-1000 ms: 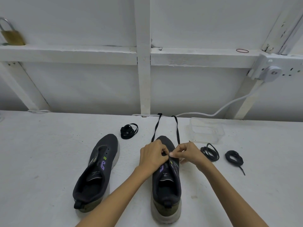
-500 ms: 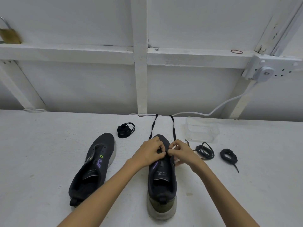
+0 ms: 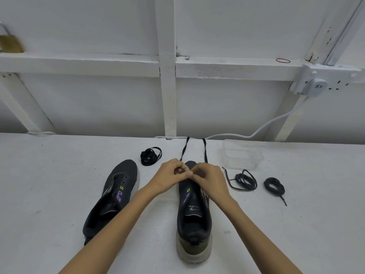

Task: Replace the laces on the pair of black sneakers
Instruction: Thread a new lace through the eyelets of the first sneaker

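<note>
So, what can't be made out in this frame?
Head view only.
1. Toe eyelets of the sneaker being laced: covered by the left hand and right hand.
2. Whether either hand pinches the lace: hidden by their own curled fingers.
3. The padlock: blurred, cut by the left edge.

Both hands meet over the toe end of the right sneaker (image 3: 194, 212): left hand (image 3: 169, 177) and right hand (image 3: 209, 179) curled, pinching the black lace (image 3: 204, 150) whose two ends run toward the wall. Left sneaker (image 3: 116, 196) lies unlaced beside it; coiled laces (image 3: 151, 156) sit nearby on the white table (image 3: 49, 175).
</note>
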A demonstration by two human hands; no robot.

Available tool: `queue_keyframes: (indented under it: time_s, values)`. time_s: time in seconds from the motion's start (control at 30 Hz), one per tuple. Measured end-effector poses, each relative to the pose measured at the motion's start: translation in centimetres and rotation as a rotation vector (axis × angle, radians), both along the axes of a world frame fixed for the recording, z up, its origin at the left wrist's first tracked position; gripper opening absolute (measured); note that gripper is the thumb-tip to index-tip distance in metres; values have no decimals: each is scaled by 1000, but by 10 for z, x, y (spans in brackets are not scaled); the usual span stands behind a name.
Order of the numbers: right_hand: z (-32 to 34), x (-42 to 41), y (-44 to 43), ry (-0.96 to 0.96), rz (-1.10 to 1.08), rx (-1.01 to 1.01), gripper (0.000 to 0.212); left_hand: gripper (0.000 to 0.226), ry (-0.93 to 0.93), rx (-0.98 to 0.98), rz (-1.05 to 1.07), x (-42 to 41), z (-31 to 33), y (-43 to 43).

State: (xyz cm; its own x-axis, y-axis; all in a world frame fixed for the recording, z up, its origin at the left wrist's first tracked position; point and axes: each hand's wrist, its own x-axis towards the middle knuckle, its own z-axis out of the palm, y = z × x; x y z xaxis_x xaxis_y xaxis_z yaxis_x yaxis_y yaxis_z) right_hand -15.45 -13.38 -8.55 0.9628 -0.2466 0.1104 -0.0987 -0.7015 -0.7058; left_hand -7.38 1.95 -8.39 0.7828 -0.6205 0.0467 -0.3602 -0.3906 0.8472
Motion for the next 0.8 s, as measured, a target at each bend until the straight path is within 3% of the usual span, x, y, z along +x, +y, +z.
queue_keyframes:
  time_s: [0.07,0.13,0.2,0.47,0.8]
  values:
    - [2,4,-3,3,-7,110,10,11,85,-32,26,-2,5,3]
    - [3,4,-7,13,12,159,17,27,165,-52,47,-3,5,7]
    - [2,1,-11,56,51,187,21,35,136,-34,47,-3,0,12]
    - [-5,2,-8,120,74,113,8,20,45,-45,73,-6,-14,14]
    - [-5,2,-1,86,-23,189,8,7,-161,178,101,-9,-11,8]
